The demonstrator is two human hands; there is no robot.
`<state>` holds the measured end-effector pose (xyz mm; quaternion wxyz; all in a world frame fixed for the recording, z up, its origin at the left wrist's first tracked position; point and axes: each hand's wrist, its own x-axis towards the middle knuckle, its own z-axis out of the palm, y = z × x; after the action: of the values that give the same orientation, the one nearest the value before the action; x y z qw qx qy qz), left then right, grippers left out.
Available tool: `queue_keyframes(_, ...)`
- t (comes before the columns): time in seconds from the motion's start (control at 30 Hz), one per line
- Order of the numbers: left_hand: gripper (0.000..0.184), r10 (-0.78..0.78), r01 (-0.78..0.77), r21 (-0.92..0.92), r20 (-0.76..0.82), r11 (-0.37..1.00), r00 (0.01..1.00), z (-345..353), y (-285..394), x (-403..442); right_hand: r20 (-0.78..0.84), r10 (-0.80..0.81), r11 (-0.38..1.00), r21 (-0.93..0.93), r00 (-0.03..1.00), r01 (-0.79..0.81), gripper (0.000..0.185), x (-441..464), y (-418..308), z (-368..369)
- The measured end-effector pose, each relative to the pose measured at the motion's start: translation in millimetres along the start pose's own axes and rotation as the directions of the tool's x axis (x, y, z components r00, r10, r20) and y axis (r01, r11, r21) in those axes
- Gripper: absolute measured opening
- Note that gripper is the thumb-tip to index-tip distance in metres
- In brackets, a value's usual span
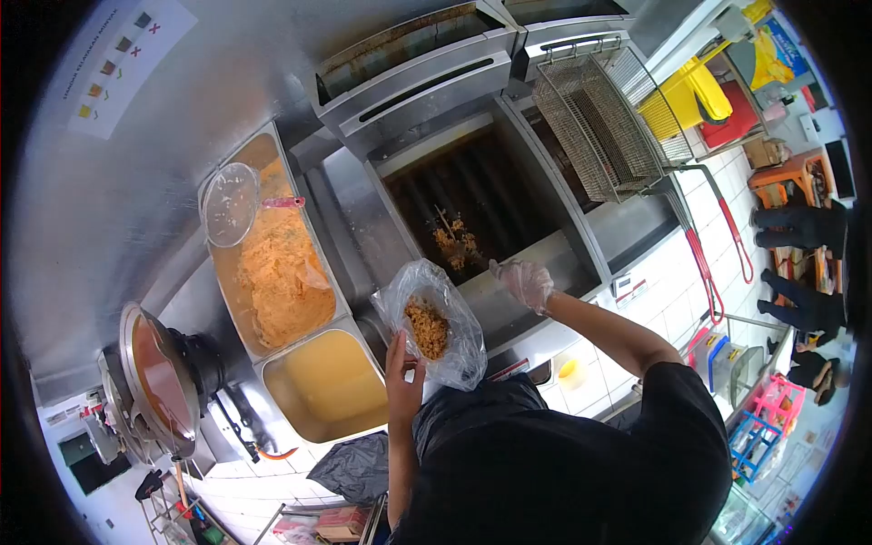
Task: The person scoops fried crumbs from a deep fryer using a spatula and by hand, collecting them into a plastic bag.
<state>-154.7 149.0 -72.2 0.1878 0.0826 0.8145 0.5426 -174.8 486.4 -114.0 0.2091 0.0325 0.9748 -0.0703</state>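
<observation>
My left hand is bare and pinches the near left edge of a clear plastic bag. Golden-brown fried crumbs lie inside the bag, whose mouth is spread. My right hand, in a clear plastic glove, is closed above the near side of a fryer vat. Just past its fingers, a clump of similar crumbs shows against the dark oil. A thin, blurred shape runs between hand and clump; I cannot make out what tool it is.
Left of the fryer stand a pan of orange breading, with a pink-handled strainer, and a pan of yellowish liquid. Wire fry baskets with red handles sit at the right. A round-lidded cooker is far left. People stand at far right.
</observation>
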Motion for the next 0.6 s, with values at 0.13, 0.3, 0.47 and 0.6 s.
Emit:
queue_keyframes(0.13, 0.074, -0.011, 0.011, -0.029, 0.010, 1.000, 1.000, 0.3, 0.6, -1.7, 0.102, -0.095, 0.990, -0.093, 0.990, 0.105, 0.030, -4.2, 25.3, 18.2)
queue_keyframes(0.3, 0.068, 0.025, -0.026, -0.039, -0.018, 0.999, 1.000, 1.0, -0.3, -1.1, 0.100, -0.018, 0.995, -0.100, 0.995, 0.028, 0.032, -6.4, 32.7, -47.1)
queue_keyframes(0.47, 0.068, 0.034, -0.034, -0.042, 0.007, 0.999, 0.999, 0.2, 1.0, 1.3, -0.107, -0.037, 0.975, -0.223, 0.994, 0.012, 0.042, 21.1, 42.1, 13.9)
queue_keyframes(0.6, 0.068, 0.023, -0.023, -0.015, 0.007, 1.000, 1.000, -3.1, 1.1, 1.1, -0.074, 0.007, 0.983, -0.181, 0.997, -0.020, 0.041, 1.8, 19.7, 15.5)
